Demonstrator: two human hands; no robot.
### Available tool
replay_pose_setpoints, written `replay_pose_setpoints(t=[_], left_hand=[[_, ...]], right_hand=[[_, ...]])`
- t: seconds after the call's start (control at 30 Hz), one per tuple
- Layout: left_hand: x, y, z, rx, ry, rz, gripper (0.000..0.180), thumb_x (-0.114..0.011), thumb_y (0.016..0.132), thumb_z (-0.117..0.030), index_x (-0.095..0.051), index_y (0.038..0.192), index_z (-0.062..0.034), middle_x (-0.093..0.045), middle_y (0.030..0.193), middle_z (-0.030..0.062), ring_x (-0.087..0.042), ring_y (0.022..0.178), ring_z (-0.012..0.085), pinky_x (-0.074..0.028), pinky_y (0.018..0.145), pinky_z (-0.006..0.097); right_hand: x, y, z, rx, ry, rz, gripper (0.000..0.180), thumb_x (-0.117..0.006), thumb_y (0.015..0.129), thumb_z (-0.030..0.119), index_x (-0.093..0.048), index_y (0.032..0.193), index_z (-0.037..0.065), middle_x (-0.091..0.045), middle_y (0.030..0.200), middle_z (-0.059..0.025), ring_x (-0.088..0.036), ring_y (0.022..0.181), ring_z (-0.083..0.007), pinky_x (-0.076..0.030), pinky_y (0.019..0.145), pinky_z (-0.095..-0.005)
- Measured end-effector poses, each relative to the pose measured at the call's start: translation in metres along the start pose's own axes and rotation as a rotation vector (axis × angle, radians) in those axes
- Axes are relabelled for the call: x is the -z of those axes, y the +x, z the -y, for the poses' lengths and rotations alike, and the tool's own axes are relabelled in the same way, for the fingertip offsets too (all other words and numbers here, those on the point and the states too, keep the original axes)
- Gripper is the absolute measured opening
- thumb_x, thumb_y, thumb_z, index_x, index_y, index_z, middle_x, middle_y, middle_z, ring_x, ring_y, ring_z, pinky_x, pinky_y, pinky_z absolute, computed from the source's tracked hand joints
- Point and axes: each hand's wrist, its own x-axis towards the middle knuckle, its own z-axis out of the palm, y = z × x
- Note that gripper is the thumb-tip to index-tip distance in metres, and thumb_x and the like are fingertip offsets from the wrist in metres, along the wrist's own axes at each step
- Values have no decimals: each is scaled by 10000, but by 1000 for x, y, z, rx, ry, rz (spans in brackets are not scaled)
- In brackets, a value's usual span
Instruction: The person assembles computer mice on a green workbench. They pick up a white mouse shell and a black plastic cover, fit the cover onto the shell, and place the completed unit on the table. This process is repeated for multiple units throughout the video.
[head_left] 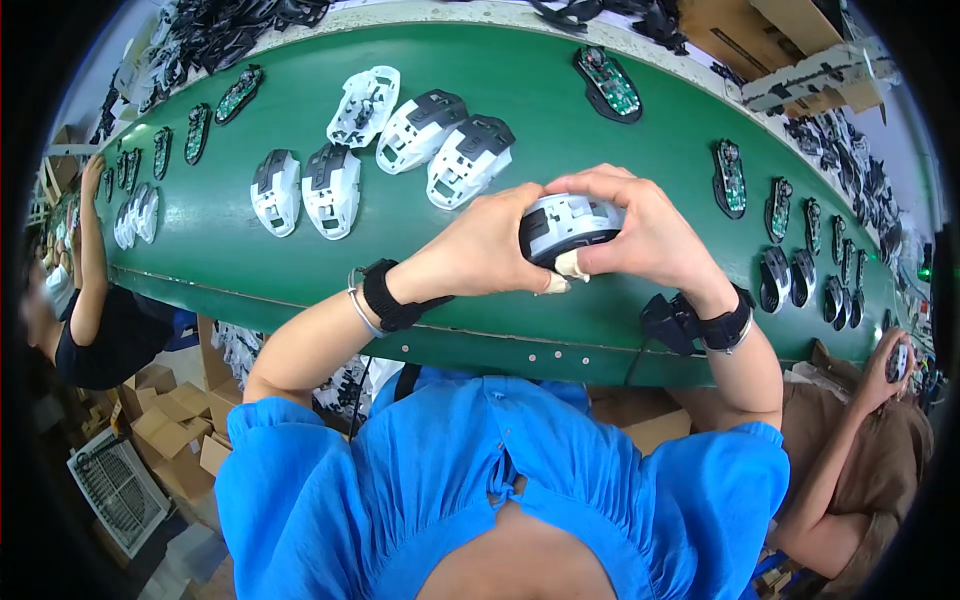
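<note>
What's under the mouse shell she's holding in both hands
Both hands, left hand and right hand, hold the mouse shell above the green belt; its underside is hidden.

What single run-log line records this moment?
left hand: holds mouse shell | right hand: holds same shell | under: green belt | nearby: five white shells

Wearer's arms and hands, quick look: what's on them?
Bare hands, no gloves. Left hand: black wristband beside a thin silver bangle. Right hand: black wristband with a black clip-on unit and cable. Short puffy blue sleeves.
</note>
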Motion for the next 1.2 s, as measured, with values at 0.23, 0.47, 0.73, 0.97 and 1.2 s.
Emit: replay_pose_setpoints(t=[0.23,0.47,0.73,0.97,1.2], left_hand=[[-31,-6,3,77,48,195,711,-845,573,-345,-561,1078,67,-646,925,204,-650,863,290,-504,776,384],[-22,15,-21,63,154,325,709,-819,586,-283,-514,1125,63,-626,992,228,-633,902,342,-496,797,397],[-17,20,-27,79,172,271,534,-808,562,-172,-589,996,51,-651,792,162,-643,708,240,-511,673,344],[7,20,1,-459,484,-61,1002,-815,661,-394,-305,1485,-139,-311,1482,242,-281,1373,433,-235,1125,521],[127,11,84,277,1189,-482,682,-592,848,-543,-388,1448,-290,-368,1453,201,-293,1354,441,-199,1077,638]], right_hand=[[-29,-49,-20,-92,293,-44,533,-755,594,75,-676,1117,5,-627,955,-104,-617,895,-218,-493,836,-321],[-10,-69,-6,-218,349,-248,544,-801,630,96,-655,1140,-25,-602,970,-82,-606,914,-167,-488,845,-288],[-20,-61,-15,-119,247,-234,550,-811,636,176,-652,1117,-39,-618,965,-126,-620,900,-221,-498,808,-318],[-34,-93,-72,-236,-336,-777,545,-800,639,201,-625,1117,8,-621,1030,-144,-599,983,-310,-489,869,-389],[3,-101,-80,-249,-675,-766,651,-821,658,233,-571,1222,27,-550,1196,-177,-507,1102,-350,-418,957,-435]])
